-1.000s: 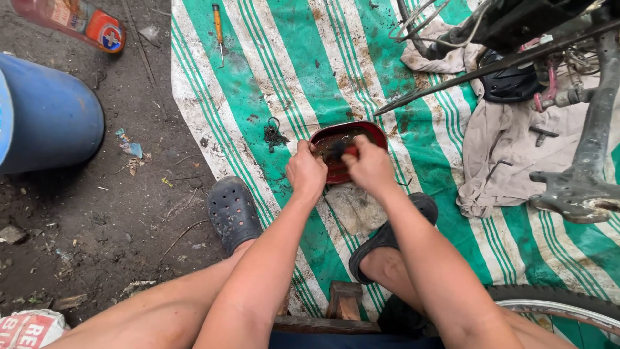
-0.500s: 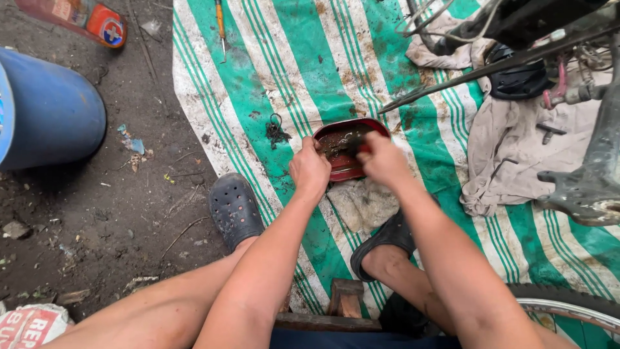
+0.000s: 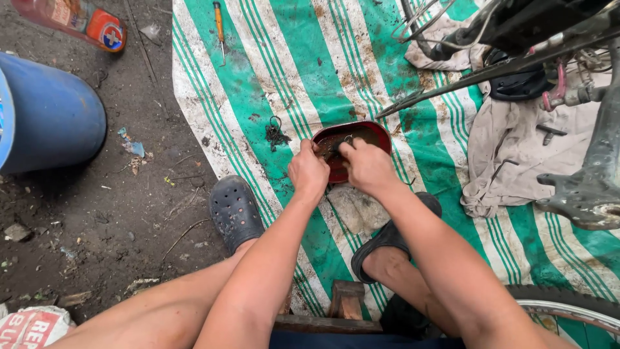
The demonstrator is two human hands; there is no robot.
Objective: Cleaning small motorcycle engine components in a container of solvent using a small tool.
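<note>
Your left hand (image 3: 309,169) and right hand (image 3: 368,167) meet over the red tray (image 3: 361,131) on the green striped tarp (image 3: 290,58), just ahead of your feet. Both sets of fingers are closed together on a small dark metal part (image 3: 332,150); what it is cannot be told. Advice: keep the part low inside the tray rim so grime stays contained. Room is tight rightward, where the bicycle frame (image 3: 516,61) and grey rag (image 3: 516,142) crowd in; the tarp to the left lies open, save a small dark chain piece (image 3: 276,134).

A shallow red bowl (image 3: 374,132) of dark, oily liquid sits on the striped tarp's (image 3: 290,58) middle; a small dark metal part (image 3: 337,150) is held over it.
</note>
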